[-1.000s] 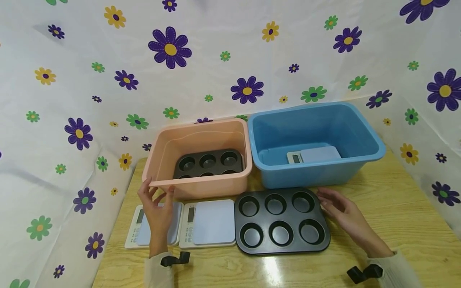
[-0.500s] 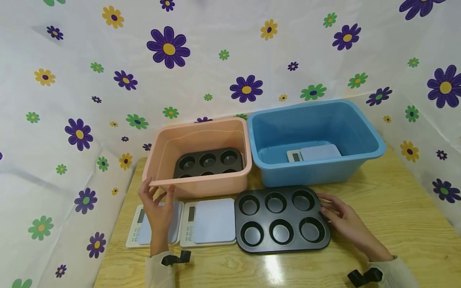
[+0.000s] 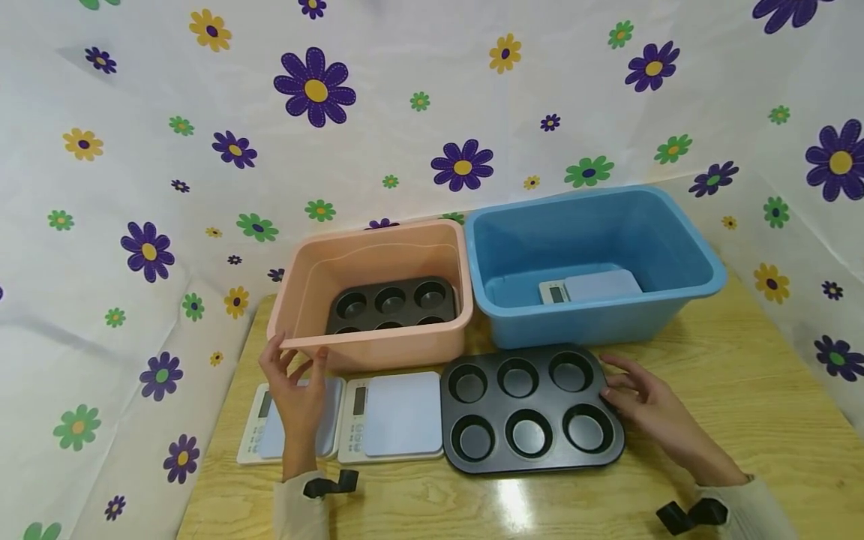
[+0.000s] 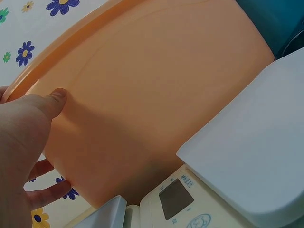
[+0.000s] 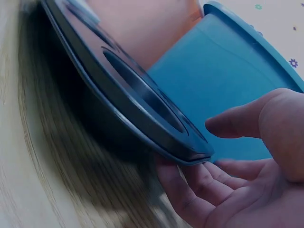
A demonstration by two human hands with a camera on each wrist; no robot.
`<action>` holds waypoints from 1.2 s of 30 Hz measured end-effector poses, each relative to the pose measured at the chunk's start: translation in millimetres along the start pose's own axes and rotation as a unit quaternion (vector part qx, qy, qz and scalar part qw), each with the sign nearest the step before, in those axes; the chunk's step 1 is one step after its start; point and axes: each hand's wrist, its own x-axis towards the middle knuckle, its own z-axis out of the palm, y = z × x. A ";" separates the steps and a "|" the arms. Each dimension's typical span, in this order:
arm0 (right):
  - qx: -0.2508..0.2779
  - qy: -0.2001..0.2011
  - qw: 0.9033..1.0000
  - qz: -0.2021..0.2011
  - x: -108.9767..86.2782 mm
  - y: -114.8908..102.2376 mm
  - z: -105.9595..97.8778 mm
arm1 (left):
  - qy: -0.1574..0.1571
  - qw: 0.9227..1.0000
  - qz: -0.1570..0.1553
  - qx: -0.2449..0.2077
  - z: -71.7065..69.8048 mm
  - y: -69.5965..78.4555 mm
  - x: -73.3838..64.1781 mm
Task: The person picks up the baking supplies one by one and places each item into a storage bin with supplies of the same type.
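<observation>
My left hand [image 3: 297,390] is at the near left corner of a peach plastic bin [image 3: 378,352]. It holds that corner, thumb [image 4: 58,97] against the outer wall and a finger at the rim. The other fingers stay loose. At the right end of a dark muffin pan [image 3: 499,405] is my right hand [image 3: 651,409]. Its fingers [image 5: 209,183] reach under the pan's edge, while the thumb [image 5: 232,126] stands above, apart from it. The pan's right end looks slightly raised. Two white kitchen scales lie left of the pan: a near one [image 3: 405,412] and a farther-left one [image 3: 253,435].
Another muffin pan [image 3: 405,300] lies inside the peach bin. Beside that bin stands a blue bin [image 3: 574,326] with a white scale [image 3: 601,285] in it. A flower-printed sheet [image 3: 378,97] hangs behind the wooden table [image 3: 763,375].
My right hand has worked its fingers in at the pan's right edge. That end of the pan has shifted slightly right and up. My left hand has stayed in place.
</observation>
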 end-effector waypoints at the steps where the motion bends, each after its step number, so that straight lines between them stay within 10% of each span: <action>1: 0.004 -0.004 1.000 0.003 -0.5 -0.7 -0.7 | 0.001 1.000 0.001 -0.001 0.1 -0.1 -0.1; 13: 0.083 -0.038 0.994 0.060 2.4 6.3 -5.0 | 0.003 1.000 -0.012 0.003 1.4 -2.8 0.5; 23: 0.154 -0.061 0.986 0.028 0.1 13.3 -4.1 | 0.001 1.000 -0.006 0.003 1.2 0.0 0.6; 30: 0.214 -0.118 0.967 -0.077 -3.1 18.5 -5.3 | 0.007 1.000 -0.004 0.009 1.3 -0.8 0.4; 36: 0.149 -0.095 0.981 -0.078 -4.4 18.8 -2.3 | 0.007 1.000 -0.006 0.010 1.6 -4.9 -0.3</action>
